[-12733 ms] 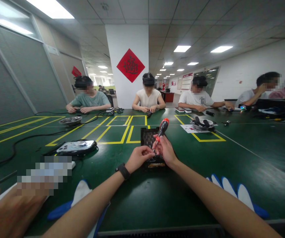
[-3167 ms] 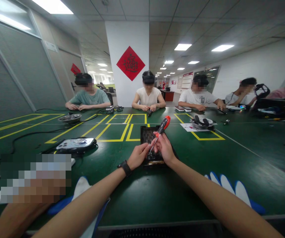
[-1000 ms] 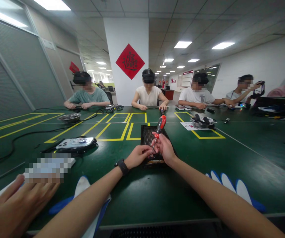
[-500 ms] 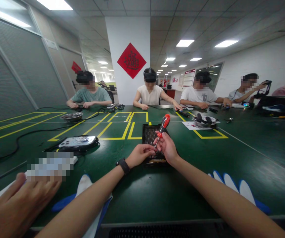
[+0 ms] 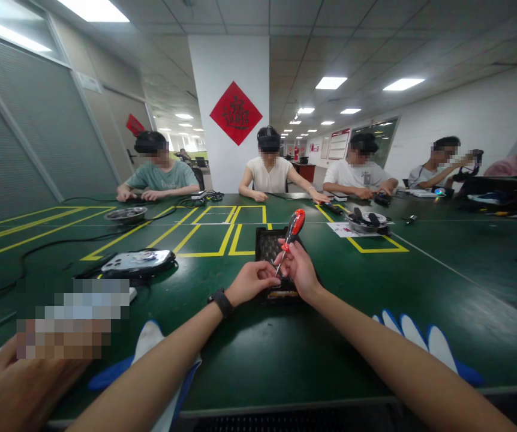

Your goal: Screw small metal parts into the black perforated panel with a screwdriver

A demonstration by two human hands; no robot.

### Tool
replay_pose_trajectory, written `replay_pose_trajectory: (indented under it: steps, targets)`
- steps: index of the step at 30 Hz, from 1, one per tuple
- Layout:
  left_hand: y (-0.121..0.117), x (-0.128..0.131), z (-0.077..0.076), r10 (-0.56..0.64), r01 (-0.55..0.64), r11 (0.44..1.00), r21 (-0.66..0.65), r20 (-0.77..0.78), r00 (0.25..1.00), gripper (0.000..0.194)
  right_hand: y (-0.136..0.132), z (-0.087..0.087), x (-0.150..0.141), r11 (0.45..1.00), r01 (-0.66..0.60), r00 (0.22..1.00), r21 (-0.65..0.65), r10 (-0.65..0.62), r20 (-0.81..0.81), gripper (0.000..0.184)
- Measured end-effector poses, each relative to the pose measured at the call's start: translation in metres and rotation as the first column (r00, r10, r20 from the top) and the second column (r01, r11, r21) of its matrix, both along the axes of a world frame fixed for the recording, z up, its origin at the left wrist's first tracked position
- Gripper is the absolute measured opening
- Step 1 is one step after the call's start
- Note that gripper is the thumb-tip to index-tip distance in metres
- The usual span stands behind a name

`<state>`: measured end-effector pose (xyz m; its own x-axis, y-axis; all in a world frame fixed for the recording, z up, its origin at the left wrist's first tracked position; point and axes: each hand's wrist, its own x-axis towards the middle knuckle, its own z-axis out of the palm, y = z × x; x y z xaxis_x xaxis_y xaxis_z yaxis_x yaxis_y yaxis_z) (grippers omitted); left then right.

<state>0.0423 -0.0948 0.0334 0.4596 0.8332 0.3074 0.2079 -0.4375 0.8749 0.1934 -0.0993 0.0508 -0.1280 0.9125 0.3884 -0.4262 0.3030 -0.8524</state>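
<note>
My right hand [image 5: 302, 271] is closed round the shaft of a screwdriver [image 5: 295, 224], just below its red and black handle. The tool leans, handle up and tip down to the left. At the tip, the thumb and fingers of my left hand [image 5: 253, 282] are pinched together; what sits between them is too small to make out. Both hands are over a black open tray or case [image 5: 264, 237] on the green table [image 5: 231, 360]. My hands hide much of its inside.
Another person's hand [image 5: 29, 384] holds a blurred-out object at lower left. White and blue gloves [image 5: 148, 337] lie under my forearms. A phone [image 5: 139, 259] rests on a black pouch. Metal bowls [image 5: 126, 215] stand farther back. Several people sit opposite.
The whole view has shifted slightly. My hands and the screwdriver keep almost the same pose over the black tray. The other person's hand at lower left has moved a little left and down.
</note>
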Motion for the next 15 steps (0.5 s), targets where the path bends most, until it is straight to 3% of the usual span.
replay_pose_trajectory:
  steps: [9,15]
  targets:
    - [0.0014,-0.0056,0.0026,-0.115,0.115,0.992,-0.044,0.006,0.993,0.034,0.0019,-0.0004,0.0017,0.998,-0.057,0.998,-0.011,0.056,-0.007,0.035]
    - [0.0033,-0.0035,0.0036,-0.040,0.040,0.999,0.000,0.009,0.999,0.035,-0.0039,0.0044,0.0005,1.000,-0.027,1.000,-0.014,0.027,0.004,0.036]
